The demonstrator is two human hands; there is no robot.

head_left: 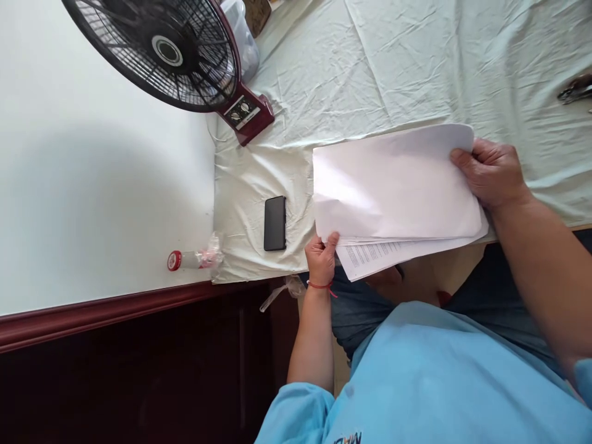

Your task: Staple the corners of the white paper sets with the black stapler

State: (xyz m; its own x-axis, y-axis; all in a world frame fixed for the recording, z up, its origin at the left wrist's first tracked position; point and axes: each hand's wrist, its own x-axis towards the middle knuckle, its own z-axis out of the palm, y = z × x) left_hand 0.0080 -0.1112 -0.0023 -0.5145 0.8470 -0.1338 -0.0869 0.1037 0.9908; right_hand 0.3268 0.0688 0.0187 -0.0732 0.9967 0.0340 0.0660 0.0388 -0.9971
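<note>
A person in a light blue shirt holds a stack of white paper sheets (398,191) over the near edge of the table (416,68), which is covered with a pale green creased cloth. The left hand (321,259), with a red thread around its wrist, is closed on the stack's near left corner, thumb on top and fingers beneath. The right hand (490,172) is clamped on the stack's right end, fingers curled over the top sheet. The top sheet is blank and bowed upward a little; under it a sheet with printed lines of text (370,256) sticks out toward the person's lap. Just left of the stack a black phone (274,223) lies face up on the cloth, near the table's near edge. Farther left, past the cloth's edge, a small clear bottle with a red cap (185,259) lies on its side. At the table's far left corner stands a black-grilled fan with a maroon base (185,55). A dark metal object (575,91), too small to identify, lies by the right edge.
</note>
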